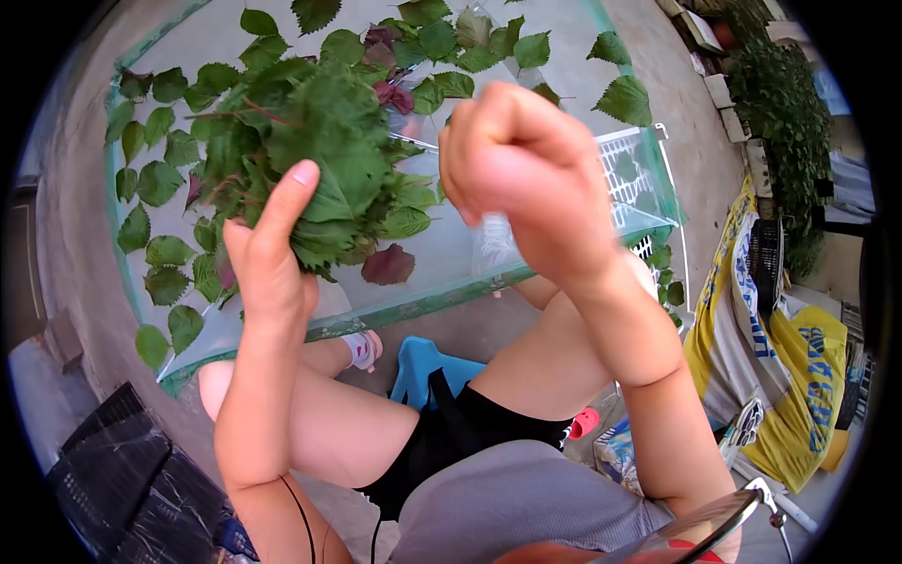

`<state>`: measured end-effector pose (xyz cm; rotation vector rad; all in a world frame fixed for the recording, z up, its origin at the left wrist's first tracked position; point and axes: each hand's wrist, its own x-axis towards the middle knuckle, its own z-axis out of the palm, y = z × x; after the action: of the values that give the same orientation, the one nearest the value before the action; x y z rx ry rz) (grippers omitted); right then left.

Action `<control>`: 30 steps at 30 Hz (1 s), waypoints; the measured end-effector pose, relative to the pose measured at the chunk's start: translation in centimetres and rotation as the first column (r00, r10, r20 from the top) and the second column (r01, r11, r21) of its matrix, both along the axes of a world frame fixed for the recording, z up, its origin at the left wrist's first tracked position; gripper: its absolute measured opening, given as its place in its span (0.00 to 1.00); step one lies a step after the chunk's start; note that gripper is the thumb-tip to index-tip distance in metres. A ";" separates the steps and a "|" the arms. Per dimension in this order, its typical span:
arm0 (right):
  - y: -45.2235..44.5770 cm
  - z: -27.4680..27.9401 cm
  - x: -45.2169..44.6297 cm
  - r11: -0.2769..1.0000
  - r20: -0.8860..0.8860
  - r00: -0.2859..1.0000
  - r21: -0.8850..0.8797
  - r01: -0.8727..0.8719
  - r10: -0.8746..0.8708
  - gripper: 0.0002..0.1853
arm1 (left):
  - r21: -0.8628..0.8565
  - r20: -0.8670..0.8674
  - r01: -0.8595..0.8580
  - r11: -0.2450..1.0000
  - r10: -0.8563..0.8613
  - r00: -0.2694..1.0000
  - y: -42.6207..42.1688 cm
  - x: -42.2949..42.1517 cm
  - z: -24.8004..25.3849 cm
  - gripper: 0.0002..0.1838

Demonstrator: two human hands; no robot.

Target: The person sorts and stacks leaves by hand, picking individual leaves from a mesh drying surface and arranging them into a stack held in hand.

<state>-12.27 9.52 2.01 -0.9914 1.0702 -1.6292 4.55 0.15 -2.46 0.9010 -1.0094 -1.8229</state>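
A thick bunch of green leaves (343, 155) is in my left hand (272, 244), with the thumb lying over its front. Some reddish stems show at the bunch's left side. My right hand (526, 169) is raised to the right of the bunch, apart from it, with its fingers curled in. It is slightly blurred, and whether anything is inside the fingers is hidden. Below both hands, a pale mesh sheet (432, 258) with a green border carries several single leaves, mostly green, a few purple, such as a purple leaf (388, 265) just below the bunch.
A white plastic rack (628, 174) shows at the sheet's right. A blue stool (413, 371) is under me. Yellow and white sacks (799, 376) lie at the right, near a red shoe (583, 423). Black plastic sheeting (122, 479) is at the lower left.
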 end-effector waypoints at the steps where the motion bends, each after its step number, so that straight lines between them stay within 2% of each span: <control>1: 0.9 0.9 -0.6 0.983 0.211 0.960 -0.062 -0.175 0.185 0.14 | -0.006 0.004 -0.002 1.000 0.002 1.000 -0.5 0.4 0.1 0.23; 2: 1.1 1.5 -0.8 0.902 0.314 0.851 -0.241 -0.357 0.421 0.17 | 0.007 0.004 -0.012 1.000 0.012 1.000 -1.0 0.7 0.3 0.23; 4: 2.1 3.3 -0.8 0.660 0.297 0.613 -0.528 -0.534 0.733 0.24 | 0.083 -0.011 -0.016 0.996 0.017 1.000 -1.5 1.1 0.5 0.20; 6: 3.0 4.4 -0.5 0.572 0.277 0.527 -0.604 -0.554 0.803 0.25 | 0.096 -0.008 -0.016 0.995 0.017 1.000 -1.9 1.3 0.6 0.19; 7: 3.4 4.8 -0.6 0.526 0.299 0.443 -0.609 -0.594 0.845 0.24 | 0.108 -0.013 -0.008 0.994 0.010 1.000 -2.0 1.4 0.6 0.18; 9: 3.6 5.2 -0.6 0.481 0.320 0.359 -0.613 -0.627 0.877 0.24 | 0.120 -0.016 -0.007 0.993 0.009 1.000 -1.8 1.2 0.8 0.18; 16: 4.3 5.2 -0.1 0.463 0.386 0.260 -0.668 -0.583 0.885 0.25 | 0.165 0.026 0.028 0.986 -0.033 0.999 -1.8 1.2 0.4 0.20; 20: 4.6 5.2 -0.2 0.460 0.386 0.254 -0.686 -0.564 0.887 0.25 | 0.167 0.021 -0.007 0.986 0.004 1.000 -1.8 1.1 0.1 0.20; 27: 4.4 5.2 -0.4 0.454 0.369 0.265 -0.693 -0.560 0.891 0.25 | 0.153 0.006 0.029 0.988 -0.030 1.000 -1.9 1.2 -0.1 0.19; 30: 4.8 5.4 -0.1 0.491 0.406 0.279 -0.673 -0.553 0.870 0.25 | 0.143 0.006 0.009 0.990 -0.010 1.000 -1.7 1.0 0.0 0.19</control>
<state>-12.37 14.32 7.39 -0.7690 -0.3564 -1.1919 5.55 -1.58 -2.42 0.9900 -0.8972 -1.9203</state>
